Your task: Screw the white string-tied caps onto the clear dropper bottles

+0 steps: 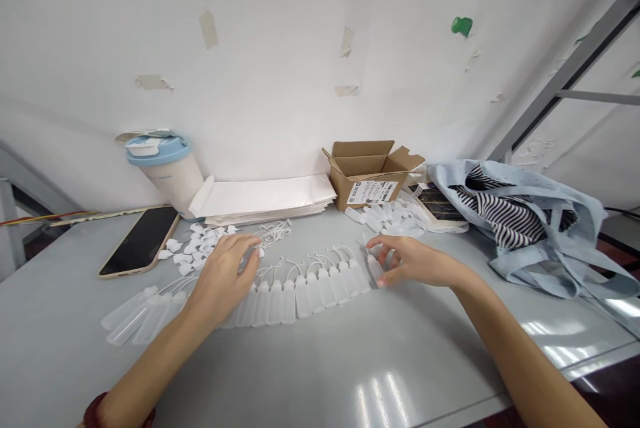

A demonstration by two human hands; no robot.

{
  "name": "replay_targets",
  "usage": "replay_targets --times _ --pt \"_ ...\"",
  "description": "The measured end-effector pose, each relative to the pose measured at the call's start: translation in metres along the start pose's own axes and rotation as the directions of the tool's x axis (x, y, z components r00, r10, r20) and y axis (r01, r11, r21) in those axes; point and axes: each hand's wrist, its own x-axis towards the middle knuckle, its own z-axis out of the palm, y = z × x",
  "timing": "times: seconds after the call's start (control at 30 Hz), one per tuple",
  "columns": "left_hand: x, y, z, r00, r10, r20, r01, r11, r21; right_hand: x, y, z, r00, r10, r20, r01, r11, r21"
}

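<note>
My right hand (411, 261) has its thumb and fingers around a small translucent plastic bottle (375, 269), tilted at the right end of a row. That row of similar flat bottles (327, 288) lies side by side on the grey table, many with a thin white cord loop at the neck. Over the row's left part hovers my left hand (225, 278), thumb and fingers apart with nothing visible between them; it hides some bottles. Behind it are a pile of small white caps (193, 248) and a heap of loose white cord loops (275, 231).
More translucent bottles (385, 218) lie before an open cardboard box (367, 175). Left of the box is a stack of white envelopes (265, 198). A phone (140, 241) and a blue-lidded cup (170, 175) stand at left; a light-blue cloth bag (545, 215) is at right.
</note>
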Motion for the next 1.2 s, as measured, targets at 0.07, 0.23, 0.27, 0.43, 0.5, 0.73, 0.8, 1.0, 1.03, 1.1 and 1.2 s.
replay_targets --times 0.07,0.23,0.27,0.43,0.5,0.73,0.8,1.0,1.03,1.1,1.2 --pt "0.000 0.001 0.000 1.000 0.001 -0.007 -0.001 1.000 0.002 -0.002 -0.002 -0.001 0.999 -0.006 0.045 0.007 1.000 -0.028" --pt "0.000 0.002 -0.002 1.000 -0.009 0.000 0.009 1.000 -0.003 -0.004 -0.005 -0.001 0.998 0.024 0.056 -0.019 0.996 -0.085" --pt "0.000 0.002 -0.002 1.000 -0.011 0.001 0.011 1.000 -0.005 -0.004 -0.005 -0.001 0.998 0.030 0.052 -0.025 0.995 -0.096" --pt "-0.001 0.001 -0.002 1.000 -0.008 -0.010 0.008 1.000 -0.004 -0.003 -0.003 0.000 0.999 0.013 0.045 -0.008 0.993 -0.119" --pt "-0.001 0.002 -0.003 1.000 -0.019 -0.007 0.019 1.000 -0.006 -0.004 -0.003 0.000 0.999 0.014 0.045 -0.008 0.992 -0.127" --pt "0.000 0.002 -0.003 1.000 -0.024 0.003 0.024 1.000 -0.008 -0.004 -0.001 0.000 0.999 0.032 0.009 -0.030 0.981 -0.193" --pt "0.000 0.002 -0.003 1.000 -0.023 -0.003 0.023 1.000 -0.008 -0.004 0.000 0.001 1.000 0.017 -0.015 -0.020 0.981 -0.194" --pt "0.000 0.003 -0.004 1.000 -0.026 -0.004 0.026 1.000 -0.010 -0.002 -0.004 0.007 0.994 -0.108 -0.035 0.105 0.990 -0.090" --pt "0.000 0.003 -0.004 1.000 -0.025 -0.005 0.025 1.000 -0.007 -0.002 -0.004 0.008 0.992 -0.125 -0.030 0.122 0.989 -0.082" --pt "0.000 0.003 -0.004 1.000 -0.025 -0.004 0.025 1.000 -0.005 -0.001 -0.006 0.010 0.989 -0.150 -0.019 0.148 0.986 -0.073" --pt "0.000 0.003 -0.004 1.000 -0.023 -0.013 0.023 1.000 -0.002 0.000 -0.006 0.012 0.986 -0.165 0.004 0.165 0.984 -0.061"
